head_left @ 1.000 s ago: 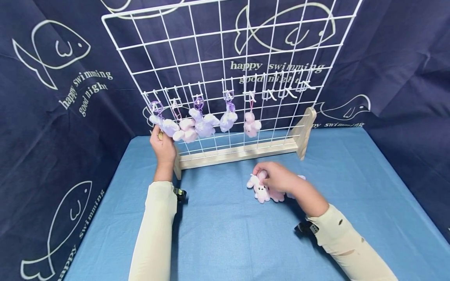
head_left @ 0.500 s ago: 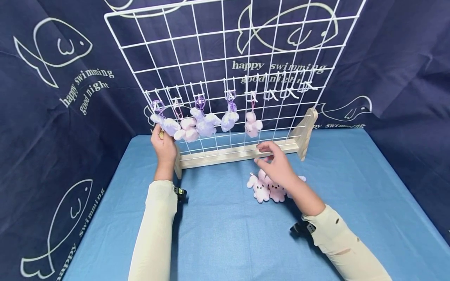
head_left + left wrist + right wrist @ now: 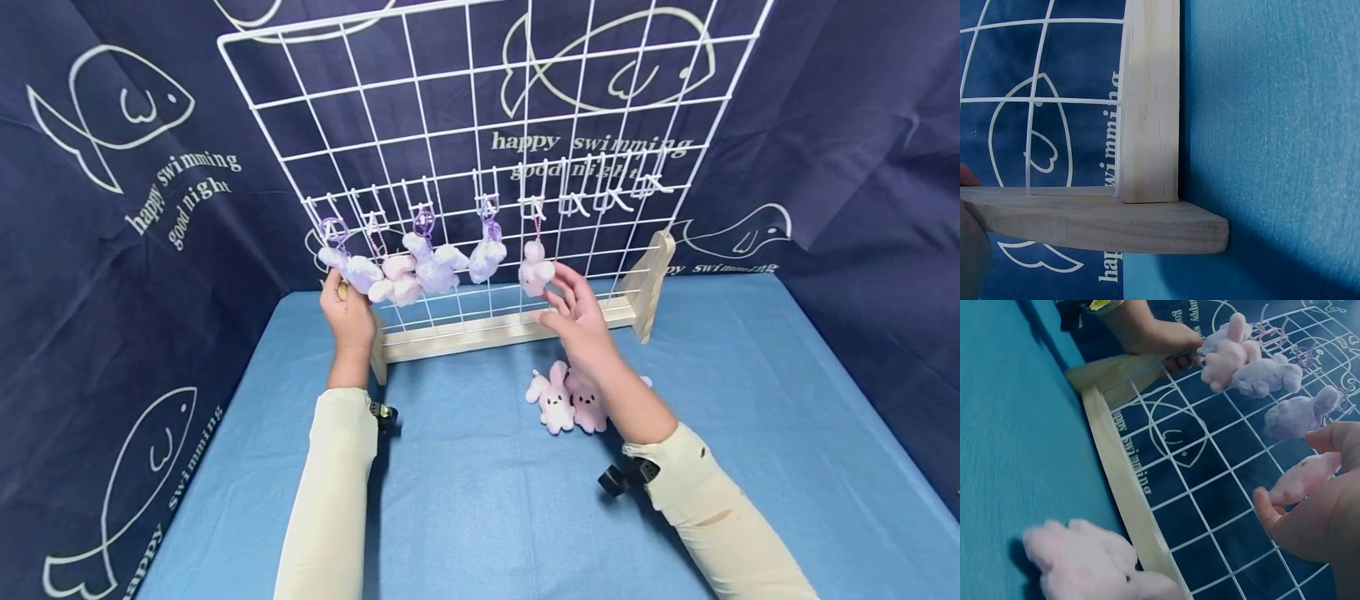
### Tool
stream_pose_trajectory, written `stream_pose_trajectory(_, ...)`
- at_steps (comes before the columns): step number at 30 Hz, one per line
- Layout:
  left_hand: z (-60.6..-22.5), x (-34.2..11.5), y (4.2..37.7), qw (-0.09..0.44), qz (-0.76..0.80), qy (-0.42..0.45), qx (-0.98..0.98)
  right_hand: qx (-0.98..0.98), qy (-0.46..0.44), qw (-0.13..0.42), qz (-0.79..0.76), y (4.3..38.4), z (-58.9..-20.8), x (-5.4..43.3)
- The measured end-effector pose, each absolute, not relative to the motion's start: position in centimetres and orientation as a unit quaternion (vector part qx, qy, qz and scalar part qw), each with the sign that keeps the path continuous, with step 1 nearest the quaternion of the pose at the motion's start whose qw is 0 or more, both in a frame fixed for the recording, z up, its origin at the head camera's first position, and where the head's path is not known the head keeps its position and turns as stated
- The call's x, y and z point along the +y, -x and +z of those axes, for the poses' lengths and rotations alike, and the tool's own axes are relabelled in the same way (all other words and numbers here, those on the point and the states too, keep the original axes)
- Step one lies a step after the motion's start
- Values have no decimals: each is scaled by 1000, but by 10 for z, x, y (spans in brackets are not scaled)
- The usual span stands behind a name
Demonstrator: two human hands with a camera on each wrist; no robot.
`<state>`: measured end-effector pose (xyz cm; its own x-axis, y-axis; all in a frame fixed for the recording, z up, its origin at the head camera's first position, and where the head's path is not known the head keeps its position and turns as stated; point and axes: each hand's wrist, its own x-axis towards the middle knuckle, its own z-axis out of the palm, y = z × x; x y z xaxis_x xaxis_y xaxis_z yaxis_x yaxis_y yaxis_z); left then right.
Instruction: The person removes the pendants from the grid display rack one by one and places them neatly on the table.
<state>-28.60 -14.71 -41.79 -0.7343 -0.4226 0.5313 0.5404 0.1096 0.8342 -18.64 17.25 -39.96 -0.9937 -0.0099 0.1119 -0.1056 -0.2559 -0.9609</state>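
Observation:
My left hand (image 3: 348,321) grips the wooden left foot (image 3: 1097,225) of the white wire grid rack (image 3: 450,132); most of that hand is hidden in the left wrist view. Close beside it hangs a lilac plush bunny keychain (image 3: 360,272). At the rack's middle my right hand (image 3: 583,329) reaches up to a hanging pink plush bunny keychain (image 3: 533,271). Its fingers and thumb are spread about the pink bunny (image 3: 1304,480), with fingertips at the bunny's right side. Below, pink bunnies (image 3: 556,403) lie on the blue cloth, one partly behind my right wrist.
More bunny keychains, lilac (image 3: 438,265) and pink (image 3: 400,282), hang between my hands. Bare white hooks (image 3: 611,198) project from the grid's right part. A wooden right foot (image 3: 651,283) and base bar (image 3: 480,332) support the rack. A dark fish-print curtain (image 3: 105,250) stands behind.
My right hand has left the bunnies lying on the cloth and moved up to the hanging pink bunny, its fingers spreading. My left hand stays at the wooden foot.

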Motion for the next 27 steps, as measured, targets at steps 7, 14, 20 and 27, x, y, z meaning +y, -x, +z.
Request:
stream_pose_trajectory(7,-418,-146,285,364,-669,35,-648,-586,-64,9,808,184,-397,165)
stream_pose_trajectory(14,-419,-148,287,362,-663,35,-654,-553,-89,-5,828,183,-396,160)
stream_pose_trajectory(20,-418,-149,286,375,-660,38,-650,-544,-113,-31,831,179,-393,158)
stream_pose_trajectory(27,-419,-145,286,367,-664,37,-650,-538,-118,-39,834,175,-388,154)
